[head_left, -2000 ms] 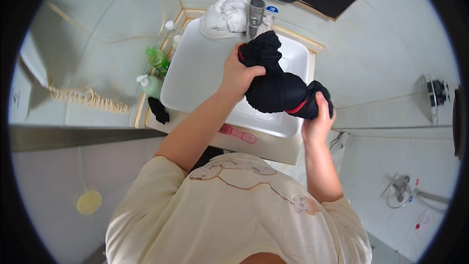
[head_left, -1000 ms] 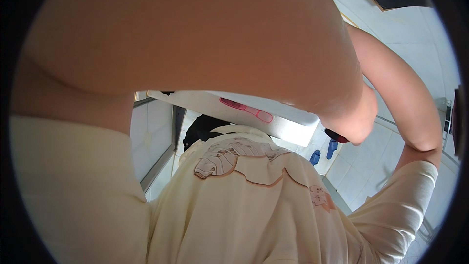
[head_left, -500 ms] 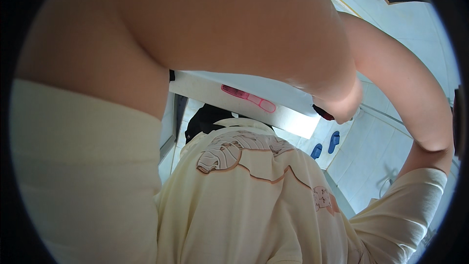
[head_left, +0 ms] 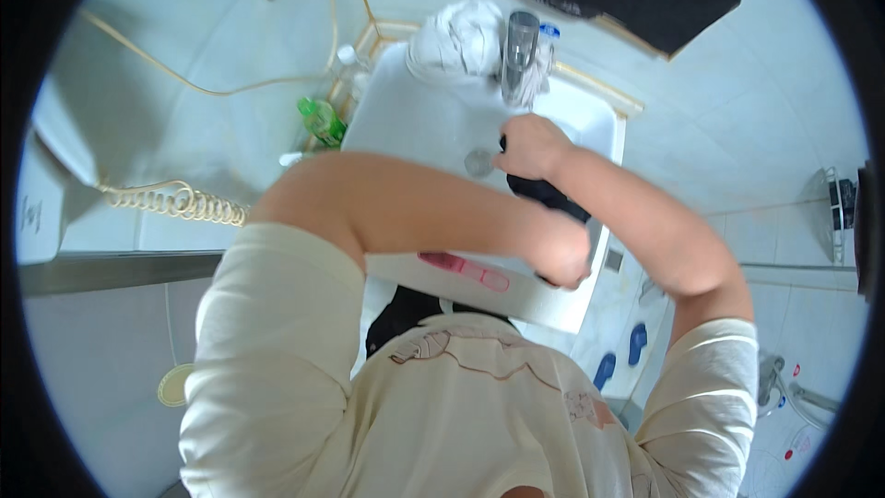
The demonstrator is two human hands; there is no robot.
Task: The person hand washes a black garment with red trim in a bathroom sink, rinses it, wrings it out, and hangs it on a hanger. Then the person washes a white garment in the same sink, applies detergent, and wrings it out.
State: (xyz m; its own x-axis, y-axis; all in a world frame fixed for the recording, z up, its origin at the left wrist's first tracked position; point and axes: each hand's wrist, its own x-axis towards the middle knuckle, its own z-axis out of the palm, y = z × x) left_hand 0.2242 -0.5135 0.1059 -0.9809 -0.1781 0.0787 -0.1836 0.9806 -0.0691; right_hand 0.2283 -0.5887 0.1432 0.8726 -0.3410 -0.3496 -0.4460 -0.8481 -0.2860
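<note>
Over the right side of the white sink (head_left: 396, 120), both my hands are on a black, limp-looking thing (head_left: 539, 192); blur and my hands hide its exact kind. My right hand (head_left: 535, 148) is closed around its far end, near the drain. Closer to my body, my left hand (head_left: 560, 249) curls round its near end, above the sink's front ledge. A bit of dark shows under the left fingers. On that ledge, beneath my left forearm, lies a pink hairbrush (head_left: 475, 271), partly covered by the arm.
A grey faucet (head_left: 519, 46) stands at the sink's back beside a bundled white cloth (head_left: 461, 37). A green bottle (head_left: 321, 120) is at the left rim. A coiled cream cord (head_left: 175, 203) hangs left. Blue slippers (head_left: 636, 343) lie on the floor at right.
My arms have come down from close in front of the view, uncovering the sink and faucet. My right hand, hidden before, now shows on the black thing.
</note>
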